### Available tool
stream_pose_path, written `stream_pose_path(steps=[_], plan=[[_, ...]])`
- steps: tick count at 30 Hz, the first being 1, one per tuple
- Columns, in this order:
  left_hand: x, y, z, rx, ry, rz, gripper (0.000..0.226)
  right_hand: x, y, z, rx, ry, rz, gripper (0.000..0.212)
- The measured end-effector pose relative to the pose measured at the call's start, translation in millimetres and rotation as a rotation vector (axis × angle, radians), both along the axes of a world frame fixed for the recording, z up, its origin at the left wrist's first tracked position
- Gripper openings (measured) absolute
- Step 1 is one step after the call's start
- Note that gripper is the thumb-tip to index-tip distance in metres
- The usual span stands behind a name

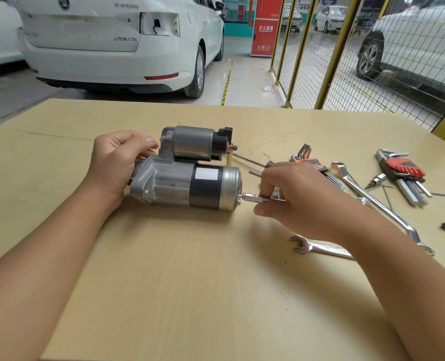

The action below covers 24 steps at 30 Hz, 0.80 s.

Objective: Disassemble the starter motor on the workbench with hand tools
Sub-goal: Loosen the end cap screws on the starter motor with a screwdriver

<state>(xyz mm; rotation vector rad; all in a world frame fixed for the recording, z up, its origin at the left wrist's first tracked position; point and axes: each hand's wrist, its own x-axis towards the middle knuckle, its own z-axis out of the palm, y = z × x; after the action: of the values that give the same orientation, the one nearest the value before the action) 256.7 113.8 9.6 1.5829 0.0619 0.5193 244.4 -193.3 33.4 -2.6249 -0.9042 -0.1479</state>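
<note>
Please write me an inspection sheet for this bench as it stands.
Surface: tan wooden bench, scuffed.
Job's things: starter motor lying on its side; driver set against its end cap.
Clutter: hex key sets, offset wrench, open-end spanner, loose bits, all right of the motor.
Hands: left hand grips the motor's nose; right hand fingers pinch the driver.
Cables: nothing seen.
Surroundings: white car, yellow mesh fence, red cabinet.

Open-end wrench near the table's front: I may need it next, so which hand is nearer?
Right. The right hand sits just above the open-end wrench; the left hand grips the starter motor farther left.
</note>
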Motion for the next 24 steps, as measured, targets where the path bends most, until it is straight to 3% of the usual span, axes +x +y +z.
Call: stream_pose_path(steps=[12,24], plan=[[0,0,0,0.014,0.003,-0.006,0.016,-2,-7,0,0.039,0.087,0.052,0.016],[0,0,0,0.021,-0.001,-0.010,0.013,-9,14,-7,0.084,0.071,0.000,0.030]])
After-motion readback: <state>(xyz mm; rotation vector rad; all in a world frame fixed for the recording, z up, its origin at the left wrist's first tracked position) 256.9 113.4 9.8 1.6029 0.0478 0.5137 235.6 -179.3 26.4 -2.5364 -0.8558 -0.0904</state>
